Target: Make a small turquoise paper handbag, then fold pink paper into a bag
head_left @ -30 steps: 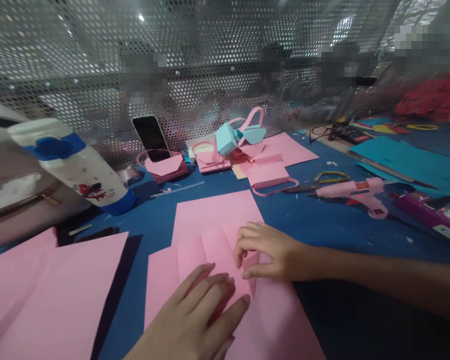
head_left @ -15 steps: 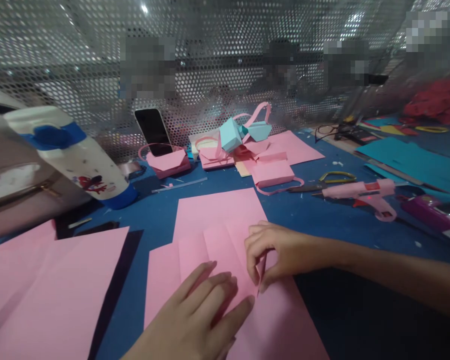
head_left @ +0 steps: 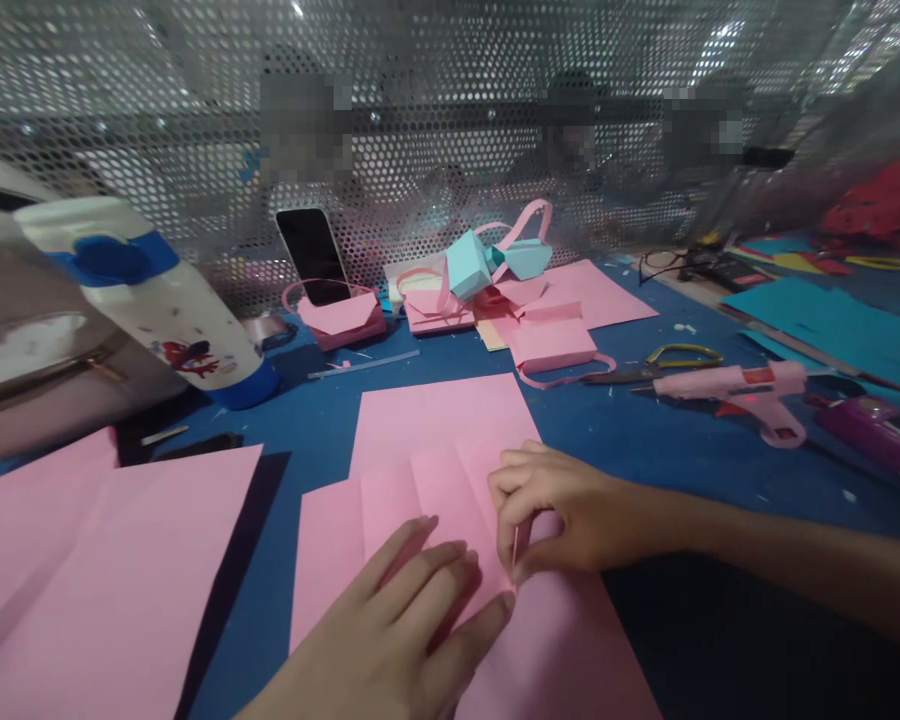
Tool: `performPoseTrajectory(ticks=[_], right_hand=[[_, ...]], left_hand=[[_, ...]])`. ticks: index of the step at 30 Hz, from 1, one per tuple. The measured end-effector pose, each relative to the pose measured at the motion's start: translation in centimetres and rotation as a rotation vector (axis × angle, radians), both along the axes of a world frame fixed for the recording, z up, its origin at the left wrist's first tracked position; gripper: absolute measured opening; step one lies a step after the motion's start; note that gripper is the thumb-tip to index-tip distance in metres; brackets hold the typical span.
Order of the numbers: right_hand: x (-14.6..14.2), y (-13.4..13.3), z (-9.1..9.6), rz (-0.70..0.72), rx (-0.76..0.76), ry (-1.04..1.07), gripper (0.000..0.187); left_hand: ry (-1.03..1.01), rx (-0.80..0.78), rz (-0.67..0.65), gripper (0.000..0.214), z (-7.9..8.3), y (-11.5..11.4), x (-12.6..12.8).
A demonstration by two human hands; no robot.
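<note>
A creased sheet of pink paper [head_left: 390, 505] lies in front of me, with several fold lines running along it. It rests over another pink sheet [head_left: 442, 410] on the blue table. My left hand [head_left: 412, 620] presses on the creased sheet with fingers spread, its thumb reaching the fold by my right fingertips. My right hand [head_left: 547, 510] pinches the raised right edge of the creased paper between thumb and fingers. Part of that edge is hidden behind the fingers.
Folded pink sheets [head_left: 120, 570] lie at left, by a white-and-blue bottle [head_left: 187, 310]. Small pink paper bags [head_left: 341, 318] and a phone [head_left: 313, 250] stand along the perforated metal screen [head_left: 420, 130]. Rightward are a pink glue gun [head_left: 750, 385], pliers [head_left: 682, 356] and blue paper [head_left: 832, 320].
My right fingers have shifted slightly down along the raised paper edge and closed nearer to my left thumb. My left hand stays almost in place; the camera view has moved a little.
</note>
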State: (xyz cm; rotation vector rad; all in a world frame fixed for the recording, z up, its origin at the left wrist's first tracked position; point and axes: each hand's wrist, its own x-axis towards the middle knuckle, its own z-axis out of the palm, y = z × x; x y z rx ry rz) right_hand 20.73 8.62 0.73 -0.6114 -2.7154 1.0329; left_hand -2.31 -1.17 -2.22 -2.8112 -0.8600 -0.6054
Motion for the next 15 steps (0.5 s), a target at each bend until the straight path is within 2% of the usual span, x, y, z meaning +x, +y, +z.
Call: performPoseTrajectory(ticks=[6,15], right_hand=[[-0.04,-0.71,0.19,-0.046,0.007,-0.031,0.007],[-0.17,-1.04,-0.17,-0.077,0.067,-0.086,0.011]], left_hand=[[0.118,-0.030,-0.010,0.039,1.15,0.09,0.02],[0.098,-0.018,0.000,0.038,0.99,-0.22,-0.07]])
